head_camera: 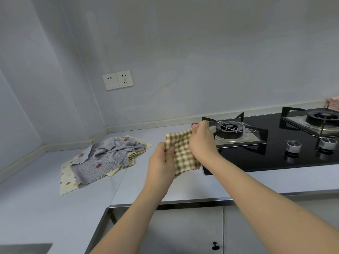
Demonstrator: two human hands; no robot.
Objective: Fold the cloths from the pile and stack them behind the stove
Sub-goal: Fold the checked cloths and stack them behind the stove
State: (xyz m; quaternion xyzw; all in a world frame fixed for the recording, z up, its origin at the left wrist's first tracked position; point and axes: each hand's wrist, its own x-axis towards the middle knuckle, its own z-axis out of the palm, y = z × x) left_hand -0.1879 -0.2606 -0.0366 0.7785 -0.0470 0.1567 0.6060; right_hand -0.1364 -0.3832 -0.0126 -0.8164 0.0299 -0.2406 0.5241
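Checked cloth (180,153) is pinched mid-fold by left hand (161,162) and right hand (201,142) at frame centre; pile (102,158) lower left unfolded, stack (333,103) glimpsed far right, small.

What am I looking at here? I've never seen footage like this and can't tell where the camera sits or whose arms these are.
There is no machine: a person wears a wide-angle camera on the head, looking forward and down, so the two bare arms are the person's own. The left hand and the right hand both pinch a green checked cloth, held up above a pale counter. To the left lies a pile of cloths, grey dotted ones on a cream spotted one. To the right is a black gas stove with two burners and two knobs. Behind it, at the right edge, a pinkish stack shows partly. Two wall sockets sit above.
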